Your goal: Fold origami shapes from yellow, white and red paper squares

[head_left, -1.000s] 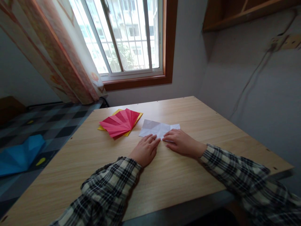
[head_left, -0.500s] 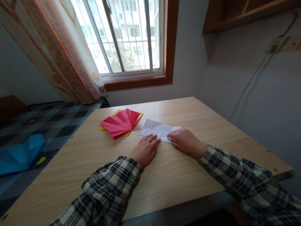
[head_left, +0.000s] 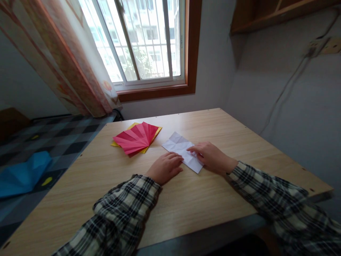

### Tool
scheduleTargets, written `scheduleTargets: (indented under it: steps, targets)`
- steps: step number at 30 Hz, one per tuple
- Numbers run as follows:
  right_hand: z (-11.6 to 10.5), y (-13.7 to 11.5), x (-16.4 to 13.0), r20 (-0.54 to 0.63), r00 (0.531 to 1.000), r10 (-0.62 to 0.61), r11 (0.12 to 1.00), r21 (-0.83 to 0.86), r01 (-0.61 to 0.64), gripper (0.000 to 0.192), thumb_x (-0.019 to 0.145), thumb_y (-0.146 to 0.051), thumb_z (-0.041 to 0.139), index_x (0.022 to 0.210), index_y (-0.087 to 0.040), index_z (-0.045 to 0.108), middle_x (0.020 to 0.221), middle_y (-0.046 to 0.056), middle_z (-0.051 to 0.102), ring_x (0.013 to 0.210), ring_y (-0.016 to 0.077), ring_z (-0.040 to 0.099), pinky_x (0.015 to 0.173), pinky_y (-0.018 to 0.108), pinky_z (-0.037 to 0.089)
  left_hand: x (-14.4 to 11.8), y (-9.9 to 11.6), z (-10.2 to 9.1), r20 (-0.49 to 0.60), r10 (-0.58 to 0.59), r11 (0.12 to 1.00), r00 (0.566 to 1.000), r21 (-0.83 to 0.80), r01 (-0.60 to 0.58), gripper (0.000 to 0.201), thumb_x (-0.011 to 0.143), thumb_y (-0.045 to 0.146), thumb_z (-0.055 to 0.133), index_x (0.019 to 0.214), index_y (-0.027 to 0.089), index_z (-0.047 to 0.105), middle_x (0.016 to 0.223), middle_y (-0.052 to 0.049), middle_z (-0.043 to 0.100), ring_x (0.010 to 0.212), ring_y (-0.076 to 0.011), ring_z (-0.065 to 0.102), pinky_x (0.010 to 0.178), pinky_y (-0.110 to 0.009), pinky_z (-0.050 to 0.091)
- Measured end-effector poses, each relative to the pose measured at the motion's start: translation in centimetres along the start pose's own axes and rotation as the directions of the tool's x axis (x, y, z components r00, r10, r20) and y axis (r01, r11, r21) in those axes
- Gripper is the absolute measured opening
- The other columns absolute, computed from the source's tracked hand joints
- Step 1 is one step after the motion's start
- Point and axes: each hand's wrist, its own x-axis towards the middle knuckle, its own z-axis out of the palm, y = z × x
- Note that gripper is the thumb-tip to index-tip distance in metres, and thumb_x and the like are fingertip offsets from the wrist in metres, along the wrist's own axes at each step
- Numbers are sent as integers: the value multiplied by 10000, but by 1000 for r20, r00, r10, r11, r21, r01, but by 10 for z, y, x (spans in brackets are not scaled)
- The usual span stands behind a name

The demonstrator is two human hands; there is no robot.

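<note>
A white sheet of paper (head_left: 177, 143), marked with a grid of creases, lies flat and slantwise on the wooden table. My left hand (head_left: 166, 166) rests low at its near left edge, fingers stretched out and fingertips touching the paper. From the right, my right hand (head_left: 210, 155) reaches over the sheet with the index finger extended across it. The thumb is lower, near the right edge, and the other fingers are partly hidden. Left of the sheet, a pleated red paper (head_left: 135, 138) sits on top of yellow paper (head_left: 115, 144).
The wooden table (head_left: 226, 199) has a front edge close to my body. On the left, a checked bedcover (head_left: 71, 133) carries folded blue paper (head_left: 23, 174). A window (head_left: 149, 46) and a curtain (head_left: 71, 64) are behind. A shelf (head_left: 279, 17) hangs at upper right.
The white paper has turned clockwise, its near right corner now closer to me. My right index finger has lifted and stretched across the sheet; my left hand has barely shifted.
</note>
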Motion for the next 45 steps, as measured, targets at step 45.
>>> scheduleTargets:
  steps: [45]
  targets:
    - [2, 0, 0, -127, 980, 150, 984, 120, -135, 370, 916, -117, 471, 1206, -174, 693, 1068, 78, 761, 926, 188, 691, 882, 324, 505, -1, -2, -3, -107, -130, 989, 986, 51, 136, 327, 804, 70, 541, 1050, 187, 721, 1093, -68, 748, 1013, -242, 656, 975, -438, 514]
